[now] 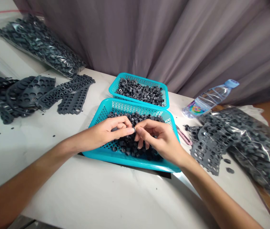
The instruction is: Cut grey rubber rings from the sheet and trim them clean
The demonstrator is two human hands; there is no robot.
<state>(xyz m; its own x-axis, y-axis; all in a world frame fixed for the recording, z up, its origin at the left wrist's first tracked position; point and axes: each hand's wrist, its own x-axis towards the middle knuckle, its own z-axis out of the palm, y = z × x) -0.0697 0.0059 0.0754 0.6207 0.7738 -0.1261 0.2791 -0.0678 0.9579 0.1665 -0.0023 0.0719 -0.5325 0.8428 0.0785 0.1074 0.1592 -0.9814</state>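
My left hand (115,129) and my right hand (157,135) meet over the nearer turquoise basket (130,163). Both are closed in a pinch, thumb and forefinger tips almost touching. Between the tips shows a bit of a small dark rubber piece (134,129), mostly covered by the fingers. Below the hands, the basket holds a heap of small black rubber pieces (135,149), several with a round hole through them. The other fingers of each hand are loosely curled.
Behind stands a second turquoise basket (167,95) of similar pieces. Perforated black rubber sheets (71,98) lie left, more sheets (208,146) right. Filled plastic bags (41,47) flank the table. A water bottle (208,98) and pink cutter (184,136) are at right; a curtain (125,35) hangs behind.
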